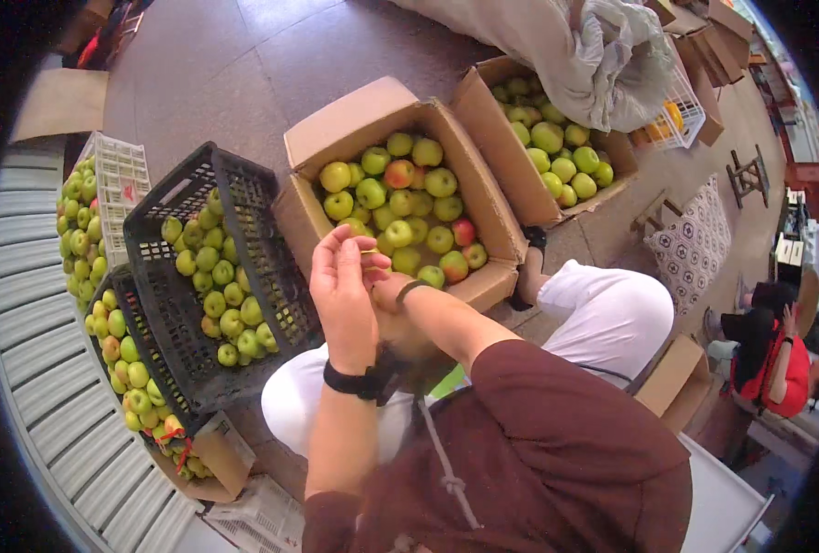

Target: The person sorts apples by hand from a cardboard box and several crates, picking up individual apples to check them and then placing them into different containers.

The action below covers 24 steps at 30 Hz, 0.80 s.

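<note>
My left hand (344, 276) is raised at the near left edge of an open cardboard box (478, 180), its fingers bent. Against it, lower down, is my right hand (387, 289), largely hidden behind the left fingers and wrist. A sliver of something yellow-green shows between the fingers; whether either hand grips it cannot be told. Green and partly red apples (398, 233) lie in the box just beyond the hands. To the left stands a black plastic crate (209, 159) with green apples (224, 271) in it.
Another cardboard box (489, 131) of green apples stands at the upper right, a white woven sack (575, 69) over it. More filled crates, including a white one (123, 183), line the left by a shutter (43, 332). A person (786, 377) in red sits far right.
</note>
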{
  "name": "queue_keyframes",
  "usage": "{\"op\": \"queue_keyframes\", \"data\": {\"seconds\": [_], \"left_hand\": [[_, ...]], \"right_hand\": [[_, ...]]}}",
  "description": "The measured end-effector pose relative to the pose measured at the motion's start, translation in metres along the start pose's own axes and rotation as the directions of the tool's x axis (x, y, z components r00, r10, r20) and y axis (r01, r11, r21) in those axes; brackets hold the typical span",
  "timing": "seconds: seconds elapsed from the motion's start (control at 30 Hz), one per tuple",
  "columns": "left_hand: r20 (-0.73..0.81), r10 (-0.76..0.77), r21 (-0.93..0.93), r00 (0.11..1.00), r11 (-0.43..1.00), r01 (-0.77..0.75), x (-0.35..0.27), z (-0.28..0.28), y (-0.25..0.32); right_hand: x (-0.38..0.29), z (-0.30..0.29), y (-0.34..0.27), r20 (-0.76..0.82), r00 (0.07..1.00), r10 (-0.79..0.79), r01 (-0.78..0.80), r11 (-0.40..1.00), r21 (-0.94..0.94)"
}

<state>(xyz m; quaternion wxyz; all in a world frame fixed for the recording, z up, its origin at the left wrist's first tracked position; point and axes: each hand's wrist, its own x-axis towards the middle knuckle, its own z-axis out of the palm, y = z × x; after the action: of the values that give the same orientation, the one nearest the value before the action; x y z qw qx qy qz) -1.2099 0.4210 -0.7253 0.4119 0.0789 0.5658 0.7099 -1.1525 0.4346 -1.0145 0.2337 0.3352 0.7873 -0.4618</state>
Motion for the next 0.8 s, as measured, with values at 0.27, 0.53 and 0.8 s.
{"op": "queue_keyframes", "data": {"seconds": [0.27,0.53,0.8], "left_hand": [[0.018,-0.022,-0.023,1.000,0.999,0.023,0.001,0.000,-0.005],[0.008,0.013,0.003,1.000,1.000,-0.013,-0.001,-0.011,0.002],[-0.015,-0.026,0.024,1.000,0.999,0.026,0.000,0.005,0.002]], "right_hand": [[0.013,-0.015,0.039,0.023,0.986,-0.166,0.119,0.787,0.605],[-0.029,-0.121,0.029,0.184,0.983,0.007,-0.180,0.249,0.952],[-0.001,-0.086,0.021,-0.370,0.929,-0.020,-0.126,0.921,-0.368]]}}
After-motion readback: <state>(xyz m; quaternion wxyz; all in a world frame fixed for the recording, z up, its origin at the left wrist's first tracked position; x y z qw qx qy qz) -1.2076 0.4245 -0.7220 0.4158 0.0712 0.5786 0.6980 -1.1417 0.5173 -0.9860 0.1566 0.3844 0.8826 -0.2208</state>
